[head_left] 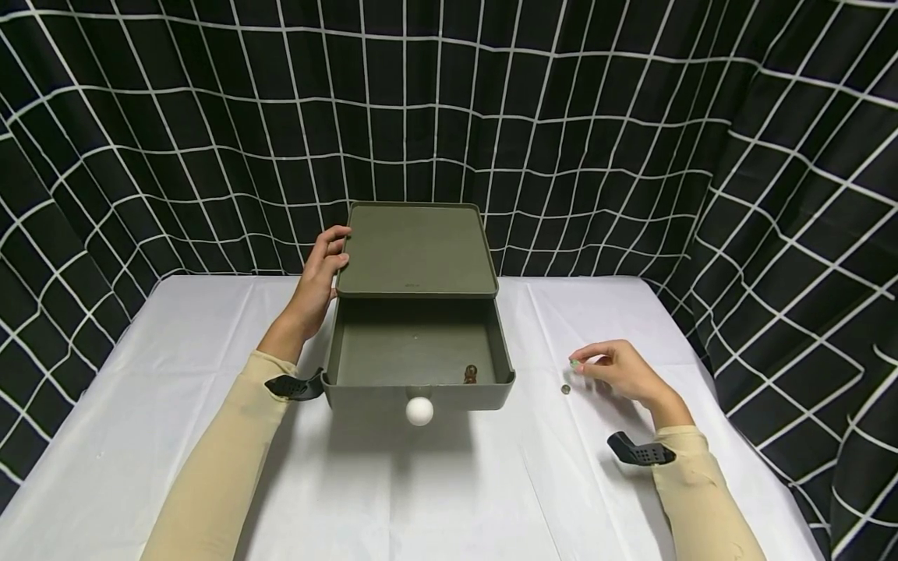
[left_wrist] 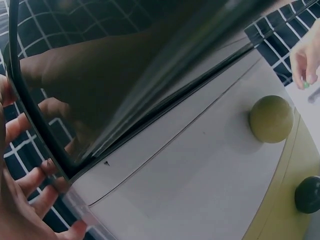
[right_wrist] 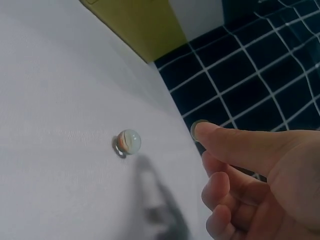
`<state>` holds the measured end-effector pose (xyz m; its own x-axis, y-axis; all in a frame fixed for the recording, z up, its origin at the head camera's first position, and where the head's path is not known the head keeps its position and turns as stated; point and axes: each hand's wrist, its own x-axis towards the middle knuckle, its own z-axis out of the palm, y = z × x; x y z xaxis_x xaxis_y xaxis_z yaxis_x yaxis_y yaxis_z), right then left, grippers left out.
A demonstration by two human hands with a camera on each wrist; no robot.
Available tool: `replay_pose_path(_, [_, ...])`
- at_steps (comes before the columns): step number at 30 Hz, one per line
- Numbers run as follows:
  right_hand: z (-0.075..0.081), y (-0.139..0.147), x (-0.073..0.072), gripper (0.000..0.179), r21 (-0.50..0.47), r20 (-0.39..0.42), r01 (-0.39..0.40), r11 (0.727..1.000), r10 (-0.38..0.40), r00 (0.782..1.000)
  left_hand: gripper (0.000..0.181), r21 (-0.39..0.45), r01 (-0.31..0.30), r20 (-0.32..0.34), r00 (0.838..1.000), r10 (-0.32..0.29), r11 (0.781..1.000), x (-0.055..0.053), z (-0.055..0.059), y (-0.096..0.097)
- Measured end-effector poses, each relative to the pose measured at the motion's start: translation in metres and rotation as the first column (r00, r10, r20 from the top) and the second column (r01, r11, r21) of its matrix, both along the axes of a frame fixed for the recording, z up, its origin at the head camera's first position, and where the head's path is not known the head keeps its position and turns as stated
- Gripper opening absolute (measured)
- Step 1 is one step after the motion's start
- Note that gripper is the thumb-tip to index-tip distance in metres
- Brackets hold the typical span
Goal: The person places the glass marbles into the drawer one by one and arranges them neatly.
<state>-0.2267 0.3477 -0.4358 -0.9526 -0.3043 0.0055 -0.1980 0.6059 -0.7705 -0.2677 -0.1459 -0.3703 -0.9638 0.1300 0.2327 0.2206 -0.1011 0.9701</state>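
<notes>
At the left side of an olive-green drawer box (head_left: 417,249), my left hand (head_left: 316,282) rests its fingers (left_wrist: 40,182) along the upper edge. The drawer (head_left: 403,347) is pulled out, with a white round knob (head_left: 419,411) on its front. Inside its front right corner is a small brown object (head_left: 471,375), whose kind is unclear. To the right, my right hand (head_left: 620,372) pinches a greenish marble (head_left: 574,363) between thumb and fingertips, just above the table. A clear marble (right_wrist: 130,142) with an orange streak lies on the cloth beside that hand.
A white cloth covers the table (head_left: 210,374). Black curtains (head_left: 421,101) with a white grid stand behind and on both sides. Each wrist wears a black strap-mounted device (head_left: 641,452).
</notes>
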Motion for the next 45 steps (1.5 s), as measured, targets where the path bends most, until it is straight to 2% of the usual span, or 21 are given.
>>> replay_pose_path(15, [0.012, -0.009, -0.005, 0.025, 0.023, -0.072, -0.02, 1.0, 0.021, 0.997, 0.047, -0.014, -0.001, -0.003, 1.0, 0.001, 1.0, -0.001, -0.001, -0.001])
replay_pose_path(34, [0.041, -0.031, 0.003, 0.019, 0.011, -0.172, -0.043, 0.999, 0.045, 0.984, 0.049, -0.023, 0.0, 0.004, 1.0, 0.0, 1.0, -0.002, 0.0, -0.001])
replay_pose_path(41, [0.05, -0.039, 0.003, 0.017, 0.052, -0.212, -0.041, 0.998, 0.051, 0.976, 0.049, -0.031, 0.003, -0.001, 1.0, -0.003, 1.0, -0.002, 0.0, -0.002])
replay_pose_path(45, [0.053, -0.042, 0.004, 0.015, 0.033, -0.237, -0.051, 0.998, 0.057, 0.97, 0.049, -0.031, 0.007, -0.003, 1.0, -0.007, 1.0, -0.002, 0.0, -0.002])
